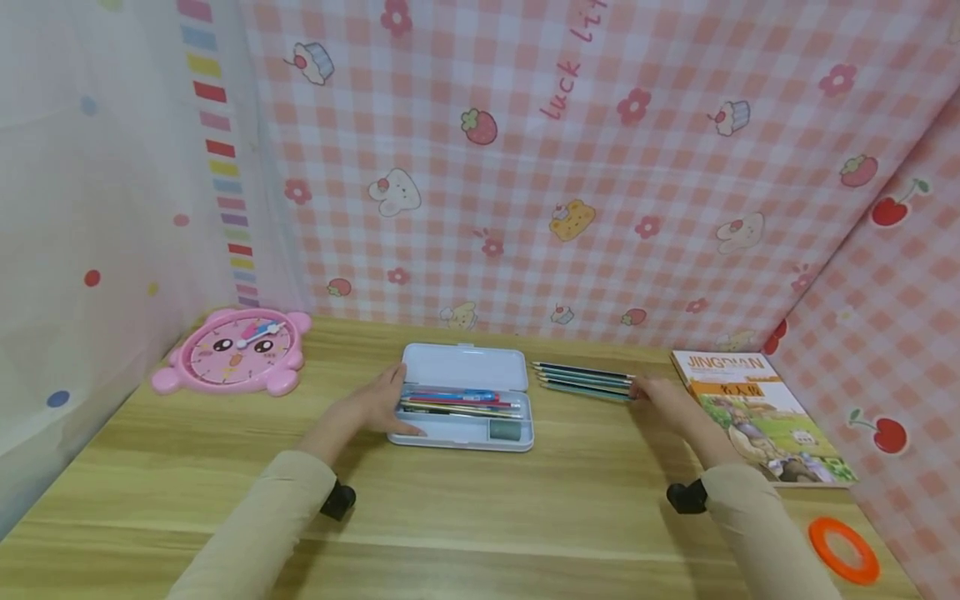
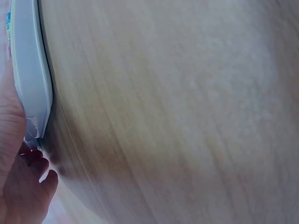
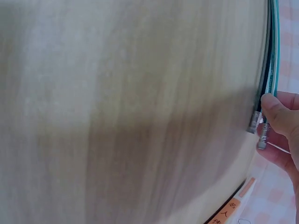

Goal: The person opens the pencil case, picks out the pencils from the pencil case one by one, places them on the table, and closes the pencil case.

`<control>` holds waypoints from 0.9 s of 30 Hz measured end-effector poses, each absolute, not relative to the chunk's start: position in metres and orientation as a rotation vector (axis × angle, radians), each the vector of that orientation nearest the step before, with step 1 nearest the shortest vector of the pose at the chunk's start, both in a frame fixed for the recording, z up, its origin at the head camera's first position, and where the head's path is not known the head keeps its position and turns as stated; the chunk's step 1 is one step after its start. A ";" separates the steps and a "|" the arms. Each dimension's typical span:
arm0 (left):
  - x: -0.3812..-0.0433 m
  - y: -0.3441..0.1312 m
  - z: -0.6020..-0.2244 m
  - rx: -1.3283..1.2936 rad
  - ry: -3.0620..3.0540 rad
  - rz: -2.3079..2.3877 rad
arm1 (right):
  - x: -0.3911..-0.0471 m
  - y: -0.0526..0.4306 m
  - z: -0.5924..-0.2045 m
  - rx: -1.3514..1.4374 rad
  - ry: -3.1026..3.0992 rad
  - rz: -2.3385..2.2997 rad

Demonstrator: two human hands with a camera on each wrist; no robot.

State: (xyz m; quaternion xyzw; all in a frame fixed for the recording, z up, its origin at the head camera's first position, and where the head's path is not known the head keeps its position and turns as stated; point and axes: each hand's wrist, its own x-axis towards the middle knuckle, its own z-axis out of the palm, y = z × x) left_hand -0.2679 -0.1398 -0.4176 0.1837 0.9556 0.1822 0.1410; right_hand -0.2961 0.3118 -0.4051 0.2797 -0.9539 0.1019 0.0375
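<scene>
A white pencil case point(image 1: 463, 356) lies open on the table, holding pens and pencils point(image 1: 457, 402) and a grey-green eraser point(image 1: 505, 430). My left hand point(image 1: 378, 404) grips its left end, thumb near the front edge and fingers farther back. In the left wrist view, the white wall of the case point(image 2: 32, 70) runs beside the hand point(image 2: 23, 172). To the right of the case, several dark and teal pencils point(image 1: 585, 380) lie side by side, points to the left. My right hand point(image 1: 663, 402) pinches their ends, where metal ferrules point(image 3: 263, 135) show in the right wrist view.
A pink clock point(image 1: 240, 352) lies at the back left. At the right, a book point(image 1: 765, 417) sits close to my right forearm, with an orange ring point(image 1: 843, 550) in front of it. Checked cloth point(image 1: 525, 183) hangs behind the wooden table point(image 1: 510, 517).
</scene>
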 end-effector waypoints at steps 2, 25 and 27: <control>-0.268 -0.140 -0.418 0.536 2.759 0.526 | -0.296 0.310 -0.408 0.863 -2.890 0.283; -0.267 -0.140 -0.418 0.537 2.756 0.566 | -0.302 0.298 -0.407 0.617 -2.998 0.287; -0.267 -0.140 -0.418 0.534 2.755 0.562 | -0.302 0.294 -0.406 0.626 -2.992 0.332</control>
